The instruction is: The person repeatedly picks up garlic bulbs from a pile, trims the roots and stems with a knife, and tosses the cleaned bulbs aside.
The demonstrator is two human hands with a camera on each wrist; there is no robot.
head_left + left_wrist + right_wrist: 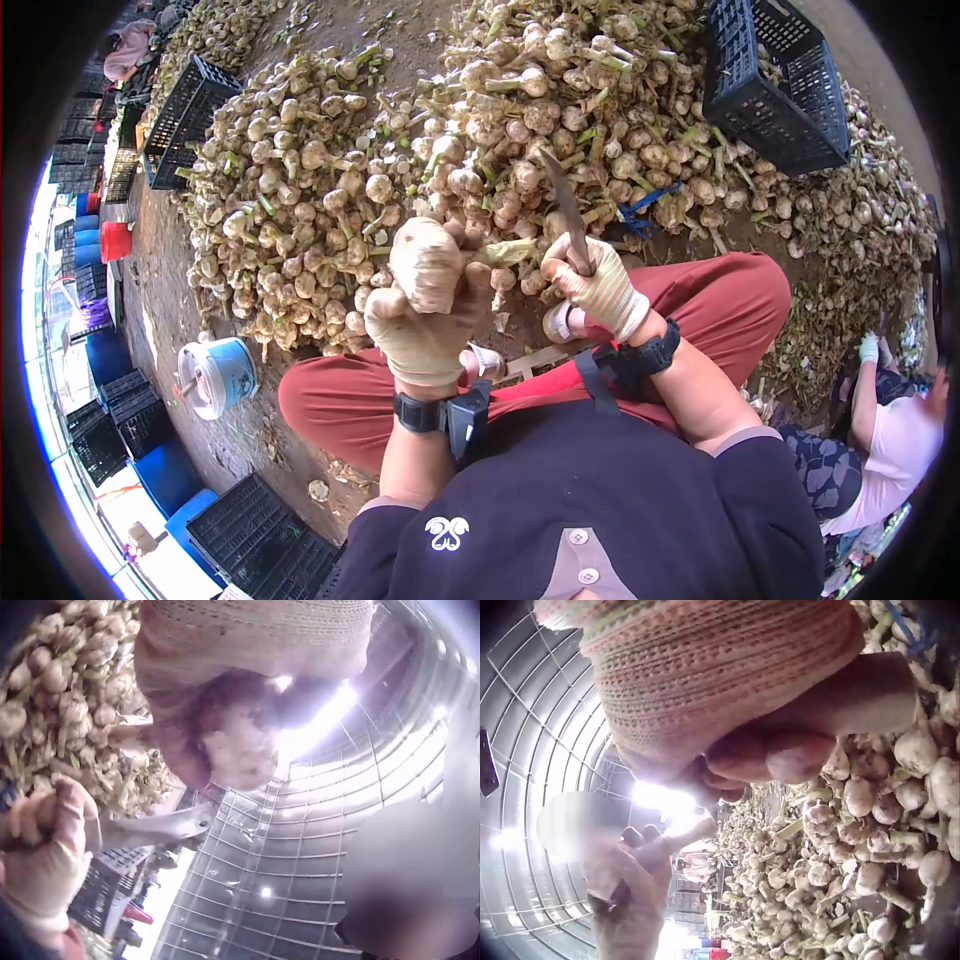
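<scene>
In the head view my gloved left hand (415,345) holds up a large pale garlic bulb (427,265), and its stem (510,252) points to the right. The left wrist view shows the bulb (240,754) under the glove, partly hidden by the fingers. My right hand (608,290), in a striped glove with bare fingertips, grips a knife (566,200) with a dark, slightly curved blade pointing up and away. This blade (157,829) stands apart from the bulb in the left wrist view.
A large heap of garlic (310,180) spreads in front of my crossed legs. One black crate (775,90) sits on it at upper right, another (190,115) at left. A white-and-blue bucket (225,375) stands by my left knee. Another person (890,450) sits at right.
</scene>
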